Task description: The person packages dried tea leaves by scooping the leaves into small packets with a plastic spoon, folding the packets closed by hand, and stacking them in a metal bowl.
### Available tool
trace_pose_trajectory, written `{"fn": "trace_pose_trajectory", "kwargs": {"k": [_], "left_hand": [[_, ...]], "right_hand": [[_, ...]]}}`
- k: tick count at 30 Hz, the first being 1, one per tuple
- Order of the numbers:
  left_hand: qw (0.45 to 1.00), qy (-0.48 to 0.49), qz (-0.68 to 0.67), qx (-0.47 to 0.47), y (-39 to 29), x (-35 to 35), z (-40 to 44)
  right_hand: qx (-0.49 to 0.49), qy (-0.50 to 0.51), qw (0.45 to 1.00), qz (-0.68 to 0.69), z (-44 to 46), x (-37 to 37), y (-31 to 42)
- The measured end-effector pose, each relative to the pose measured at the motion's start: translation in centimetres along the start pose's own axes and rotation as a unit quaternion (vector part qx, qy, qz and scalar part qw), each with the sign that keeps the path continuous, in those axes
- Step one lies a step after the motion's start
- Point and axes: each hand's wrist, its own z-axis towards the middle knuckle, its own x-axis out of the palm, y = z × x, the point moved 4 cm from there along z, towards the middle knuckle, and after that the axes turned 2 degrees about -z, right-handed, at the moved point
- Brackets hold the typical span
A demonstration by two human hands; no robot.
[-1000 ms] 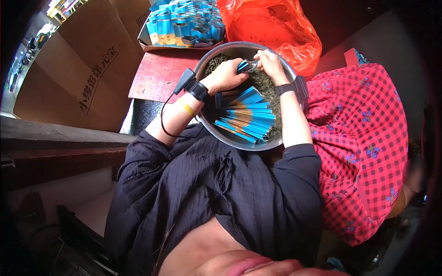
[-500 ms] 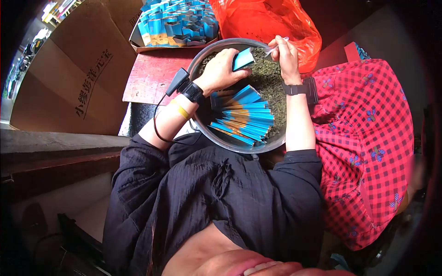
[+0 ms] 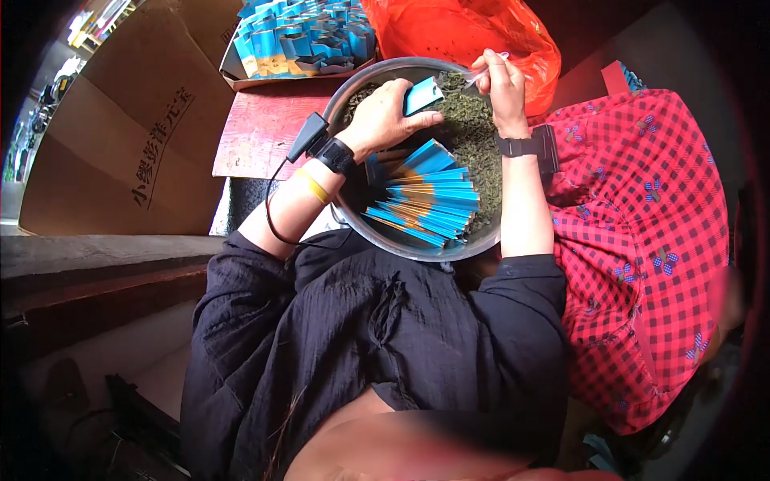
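Note:
A round metal bowl (image 3: 357, 226) rests before me, holding dark green dried leaves (image 3: 469, 120) and a fanned pile of blue and tan packets (image 3: 433, 200). My left hand (image 3: 385, 119), over the bowl's left side, is closed round a blue packet (image 3: 422, 96). Over the upper right rim, my right hand (image 3: 503, 88) pinches a small clear plastic spoon (image 3: 479, 77). The spoon's tip is just right of the packet, apart from it; whether it carries leaves is too small to tell.
A cardboard tray (image 3: 297, 80) full of blue packets stands on a red board (image 3: 269, 128). An open red plastic bag (image 3: 537, 60) lies behind the bowl. A large carton (image 3: 112, 120) is at left. Red checked cloth (image 3: 642, 240) covers something at right.
My right hand has moved from beside the packet up and right, bringing the spoon into sight. In my left hand the packet has turned and shows more of its blue side.

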Motion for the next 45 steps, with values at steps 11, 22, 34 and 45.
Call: {"fn": "trace_pose_trajectory", "kwargs": {"k": [11, 22, 34, 45], "left_hand": [[0.999, 0.026, -0.016, -0.024, 0.2, 0.2, 0.2], [1.0, 0.013, -0.014, -0.015, 0.2, 0.3, 0.0], [0.994, -0.053, 0.055, 0.075, -0.4, -0.1, -0.6], [0.974, -0.159, 0.064, 0.147, -1.1, -0.8, -0.7]], "right_hand": [[-0.018, 0.005, 0.999, -0.05, -0.1, -0.3, -0.2], [-0.026, 0.087, 0.991, -0.099, -0.1, 0.7, -0.8], [-0.183, 0.101, 0.958, -0.195, -2.5, 4.3, 0.6], [-0.397, 0.01, 0.832, -0.387, -3.9, 5.1, 4.5]]}}
